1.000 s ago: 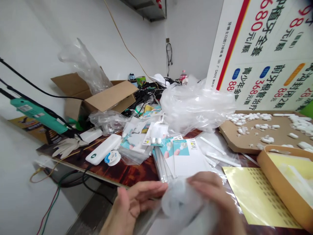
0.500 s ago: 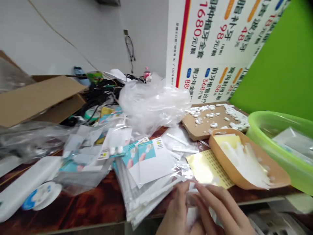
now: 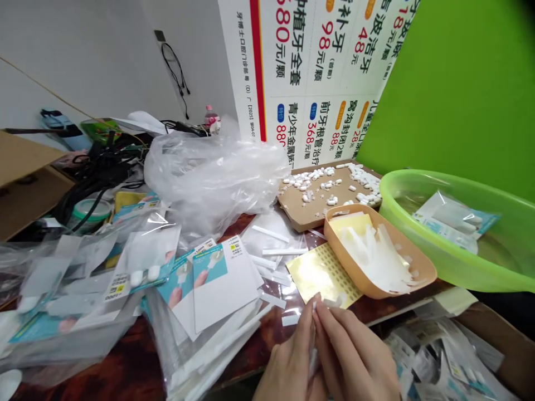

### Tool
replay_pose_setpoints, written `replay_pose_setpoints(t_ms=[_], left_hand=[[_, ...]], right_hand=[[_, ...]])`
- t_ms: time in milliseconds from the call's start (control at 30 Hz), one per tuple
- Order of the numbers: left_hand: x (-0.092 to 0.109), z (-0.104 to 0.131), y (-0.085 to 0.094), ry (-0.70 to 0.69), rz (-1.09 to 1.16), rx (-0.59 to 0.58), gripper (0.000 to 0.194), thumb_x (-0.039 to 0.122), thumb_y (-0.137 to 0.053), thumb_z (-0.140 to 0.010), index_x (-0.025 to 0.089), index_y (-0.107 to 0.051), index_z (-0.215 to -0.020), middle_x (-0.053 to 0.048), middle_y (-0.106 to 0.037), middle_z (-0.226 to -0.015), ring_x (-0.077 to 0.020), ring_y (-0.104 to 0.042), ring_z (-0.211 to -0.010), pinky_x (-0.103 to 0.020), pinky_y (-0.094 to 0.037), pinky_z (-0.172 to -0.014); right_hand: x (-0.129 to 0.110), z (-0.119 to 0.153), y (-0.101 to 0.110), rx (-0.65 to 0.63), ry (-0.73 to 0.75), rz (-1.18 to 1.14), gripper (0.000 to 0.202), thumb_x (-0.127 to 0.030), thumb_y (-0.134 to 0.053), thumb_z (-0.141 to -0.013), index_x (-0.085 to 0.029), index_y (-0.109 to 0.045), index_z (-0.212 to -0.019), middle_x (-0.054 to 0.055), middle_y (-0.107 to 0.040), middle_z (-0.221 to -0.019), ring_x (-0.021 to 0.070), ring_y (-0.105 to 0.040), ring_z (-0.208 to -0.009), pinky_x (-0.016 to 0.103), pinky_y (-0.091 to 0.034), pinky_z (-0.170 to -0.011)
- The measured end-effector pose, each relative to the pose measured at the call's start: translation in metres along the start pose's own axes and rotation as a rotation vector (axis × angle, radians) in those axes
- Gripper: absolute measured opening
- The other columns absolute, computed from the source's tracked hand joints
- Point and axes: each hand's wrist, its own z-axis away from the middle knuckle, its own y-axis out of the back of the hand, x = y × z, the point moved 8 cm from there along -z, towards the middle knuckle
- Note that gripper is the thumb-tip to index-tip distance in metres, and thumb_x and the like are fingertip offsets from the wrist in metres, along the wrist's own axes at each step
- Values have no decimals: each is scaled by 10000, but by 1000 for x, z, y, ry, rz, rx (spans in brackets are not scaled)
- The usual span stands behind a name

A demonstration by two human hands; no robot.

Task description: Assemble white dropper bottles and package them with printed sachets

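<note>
My left hand (image 3: pixel 288 356) and my right hand (image 3: pixel 355 351) meet at the bottom centre, fingertips pressed together. Between them is a small whitish, translucent piece (image 3: pixel 313 353), mostly hidden by the fingers, so I cannot make out what it is. Just beyond the fingertips lies a gold sticker sheet (image 3: pixel 321 273). Left of my hands, printed cards (image 3: pixel 225 284) rest on a stack of clear plastic bags (image 3: pixel 209 356). An orange tray (image 3: pixel 422 267) with white translucent sheets stands to the right.
A cardboard tray (image 3: pixel 296 214) of small white pieces is at the back. At right stands a green basin (image 3: pixel 460 267) with packets inside. A crumpled plastic bag (image 3: pixel 213 172), packed cards (image 3: pixel 142 262) and a cardboard box (image 3: pixel 25 161) are on the left.
The view has turned to the right, so the table's things appear further left. My fingertips have drawn closer together, and more packets below the table edge now show.
</note>
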Motion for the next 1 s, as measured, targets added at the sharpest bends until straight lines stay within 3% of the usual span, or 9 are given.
replay_pose_setpoints(t_ms=[167, 233, 400, 533, 633, 767, 900, 1000], left_hand=[[-6, -2, -2, 81, 36, 46, 705, 169, -540, -842, 187, -355, -1522, -161, -628, -1359, -356, -653, -1135, -455, -490, -969], [-8, -1, -2, 79, 107, 47, 680, 225, -575, -854, 195, -383, -1506, -150, -644, -1342, -332, -635, -1170, -426, -483, -990], [-9, 2, 8, 97, 150, 131, 626, 324, -503, -915, 159, -377, -1506, -179, -661, -1306, -314, -634, -1161, -398, -467, -998], [-12, 4, 12, 85, 167, 221, 608, 289, -522, -891, 186, -432, -1483, -150, -676, -1289, -302, -654, -1122, -357, -475, -976], [-18, 5, 9, 94, 151, 202, 628, 240, -524, -880, 191, -411, -1496, -138, -668, -1306, -282, -632, -1172, -329, -455, -1008], [-19, 5, 9, 102, 125, 148, 639, 295, -554, -881, 200, -410, -1497, -165, -673, -1291, -316, -650, -1134, -372, -490, -975], [0, -2, 29, 62, 316, 245, 728, 360, -711, -782, 225, -461, -1452, -149, -744, -1140, -330, -665, -1093, -376, -522, -934], [14, -8, 40, 57, 450, 258, 752, 425, -764, -737, 239, -494, -1413, -145, -751, -1107, -343, -654, -1112, -394, -526, -933]], right_hand=[[31, 14, -5, 15, -306, -260, 169, -65, -552, -901, -159, -613, -1027, 72, -679, -806, 134, -669, -654, 207, -559, -613], [39, 13, -8, -15, -367, -363, 189, -44, -565, -878, -181, -611, -1001, 39, -659, -785, 113, -651, -648, 180, -540, -588], [26, -4, -5, -73, -163, -338, 268, -62, -585, -874, -107, -604, -1138, 118, -698, -900, 175, -682, -796, 252, -581, -702], [13, -10, -1, -52, -42, -198, 206, -60, -574, -884, -55, -629, -1083, 136, -697, -770, 202, -657, -678, 307, -573, -597], [7, -12, -2, -93, 6, -138, 195, -56, -520, -908, -49, -635, -1066, 135, -695, -730, 201, -646, -621, 310, -556, -543], [9, -12, 4, -36, 27, -122, 208, -34, -524, -892, -40, -630, -1071, 129, -689, -702, 205, -658, -627, 311, -562, -556], [10, -7, 5, 64, 45, -188, 228, -21, -582, -843, -87, -640, -1054, 94, -680, -688, 193, -658, -642, 304, -575, -580], [35, -4, 8, 161, -161, -464, 210, -36, -580, -833, -167, -649, -982, 41, -663, -716, 162, -652, -651, 279, -569, -571]])
